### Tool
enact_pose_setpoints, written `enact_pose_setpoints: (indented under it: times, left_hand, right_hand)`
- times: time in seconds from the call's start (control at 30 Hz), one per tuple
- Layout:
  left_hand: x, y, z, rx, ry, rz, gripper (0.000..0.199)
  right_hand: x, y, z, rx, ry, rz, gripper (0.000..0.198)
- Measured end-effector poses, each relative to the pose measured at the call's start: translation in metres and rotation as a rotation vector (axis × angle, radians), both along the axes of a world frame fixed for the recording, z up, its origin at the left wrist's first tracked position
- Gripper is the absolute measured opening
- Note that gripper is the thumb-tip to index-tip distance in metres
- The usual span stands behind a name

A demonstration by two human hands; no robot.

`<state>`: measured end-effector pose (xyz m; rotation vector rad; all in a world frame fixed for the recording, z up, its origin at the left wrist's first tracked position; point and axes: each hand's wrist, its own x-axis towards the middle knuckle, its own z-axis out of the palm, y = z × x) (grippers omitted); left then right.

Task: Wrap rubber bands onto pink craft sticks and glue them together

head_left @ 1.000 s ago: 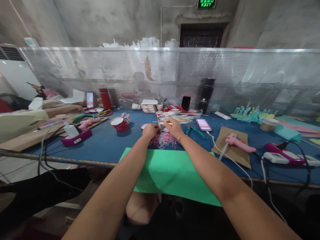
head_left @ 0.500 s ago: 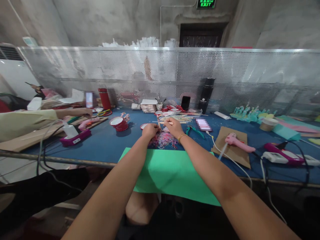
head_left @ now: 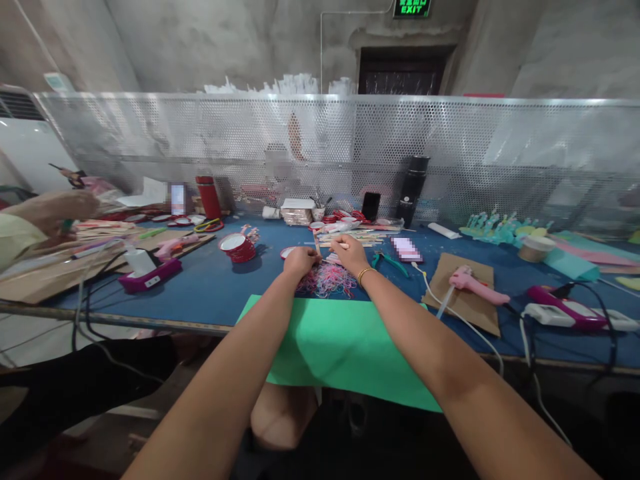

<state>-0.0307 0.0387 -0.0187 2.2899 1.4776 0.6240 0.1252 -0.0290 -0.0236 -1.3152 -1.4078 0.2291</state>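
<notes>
My left hand [head_left: 301, 262] is closed in a pinch at the left side of a pile of pink, blue and purple threads [head_left: 333, 280]. A thin wooden stick [head_left: 316, 237] shows just beyond its fingertips; whether they grip it I cannot tell. Opposite, my right hand [head_left: 351, 253], with a gold bracelet at the wrist, has its fingers bent together over the pile's far right edge. What it pinches is too small to make out. A green sheet [head_left: 345, 347] lies under my forearms, partly over my lap. Pale flat sticks [head_left: 357, 237] lie beyond my hands.
Teal pliers [head_left: 393, 264] and a phone [head_left: 407, 249] lie right of my hands. A pink glue gun [head_left: 480, 285] rests on cardboard [head_left: 450, 267]. At left stand stacked red-rimmed discs [head_left: 238, 249] and a purple power strip [head_left: 150, 275]. A co-worker's hand [head_left: 60, 207] moves at far left.
The co-worker's arm has drawn back to the left, uncovering sticks and red-rimmed discs there. My hands stay almost in place, with only a slight shift of the right fingers.
</notes>
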Motion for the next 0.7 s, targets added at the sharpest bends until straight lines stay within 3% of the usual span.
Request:
enact_pose_setpoints:
  times: [0.7]
  left_hand:
    - [-0.0001, -0.0005, 0.0009, 0.021, 0.005, -0.013, 0.028]
  right_hand:
    - [-0.0026, 0.0005, -0.0001, 0.029, -0.021, 0.019, 0.018]
